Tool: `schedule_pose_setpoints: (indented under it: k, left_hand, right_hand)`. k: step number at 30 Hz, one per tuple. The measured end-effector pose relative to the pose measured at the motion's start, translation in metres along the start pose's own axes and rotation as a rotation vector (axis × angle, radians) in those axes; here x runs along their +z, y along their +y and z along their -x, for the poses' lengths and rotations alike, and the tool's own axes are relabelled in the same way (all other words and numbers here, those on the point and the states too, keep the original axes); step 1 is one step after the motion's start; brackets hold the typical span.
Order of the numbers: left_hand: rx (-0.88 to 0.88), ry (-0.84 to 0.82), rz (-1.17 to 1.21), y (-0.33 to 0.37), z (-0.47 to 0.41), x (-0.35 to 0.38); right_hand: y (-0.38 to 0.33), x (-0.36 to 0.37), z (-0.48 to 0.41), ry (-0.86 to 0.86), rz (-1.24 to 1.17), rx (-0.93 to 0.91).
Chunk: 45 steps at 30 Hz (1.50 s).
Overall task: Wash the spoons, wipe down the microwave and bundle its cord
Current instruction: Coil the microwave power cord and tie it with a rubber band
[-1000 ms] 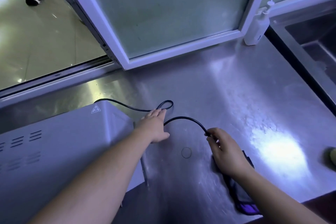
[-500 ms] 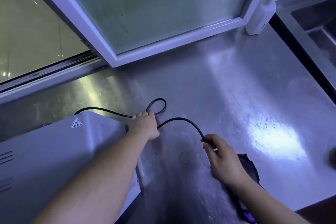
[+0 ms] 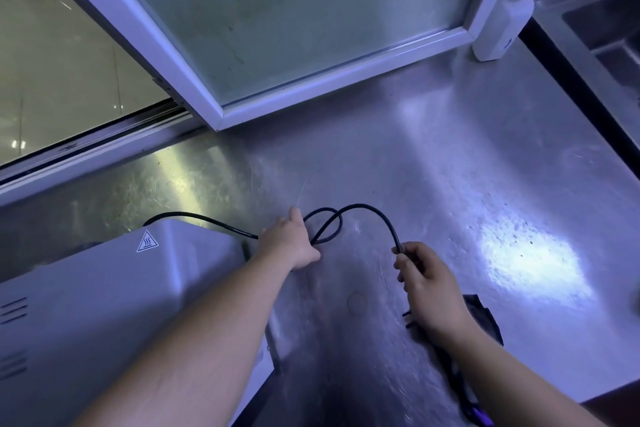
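Note:
The white microwave fills the lower left, seen from its top and back, with a hot-surface sticker near its corner. Its black cord comes out behind the corner, runs right and crosses itself in a small loop on the steel counter. My left hand grips the cord at the base of that loop. My right hand pinches the cord further along, where it arches down from the loop. Under my right wrist lies a dark cloth.
The steel counter stretches ahead. A white-framed frosted window stands behind it, slid open at the left. A white pump bottle sits at the back right beside a sink basin.
The loop has grown and now crosses over itself. My right hand has brought its stretch of cord up and closer to my left hand. My view has tilted slightly.

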<state>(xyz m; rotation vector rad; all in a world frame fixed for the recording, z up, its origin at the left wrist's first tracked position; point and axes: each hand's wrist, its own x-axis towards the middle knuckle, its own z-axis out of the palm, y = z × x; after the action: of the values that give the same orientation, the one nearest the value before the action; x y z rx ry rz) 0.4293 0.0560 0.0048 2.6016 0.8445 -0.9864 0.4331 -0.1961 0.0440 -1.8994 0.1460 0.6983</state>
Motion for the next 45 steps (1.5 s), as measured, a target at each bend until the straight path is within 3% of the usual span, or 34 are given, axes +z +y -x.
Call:
schedule_pose_setpoints:
  k: [10, 13, 25, 32, 38, 41, 45]
  left_hand:
    - [0.168, 0.107, 0.338, -0.003, 0.053, -0.034]
    - [0.250, 0.077, 0.549, -0.004, 0.073, -0.039]
    - [0.264, 0.109, 1.058, -0.012, 0.141, -0.059]
    - [0.311, 0.122, 0.808, -0.024, 0.154, -0.056]
    - [0.339, -0.075, 0.873, -0.029, 0.157, -0.055]
    - [0.326, -0.054, 0.793, -0.027, 0.153, -0.054]
    - [0.253, 0.055, 0.539, -0.019, 0.149, -0.057]
  right_hand:
    - [-0.023, 0.004, 0.006, 0.078, -0.210, 0.016]
    - [-0.033, 0.010, 0.013, 0.072, -0.248, 0.023]
    - [-0.078, 0.052, 0.036, -0.163, -0.394, -0.025]
    - [-0.091, 0.063, 0.047, -0.304, -0.442, 0.029]
    - [-0.092, 0.046, 0.040, -0.389, -0.205, 0.059]
    - [-0.097, 0.037, 0.038, -0.387, -0.165, 0.067]
    - [-0.106, 0.033, 0.035, -0.348, -0.343, 0.111]
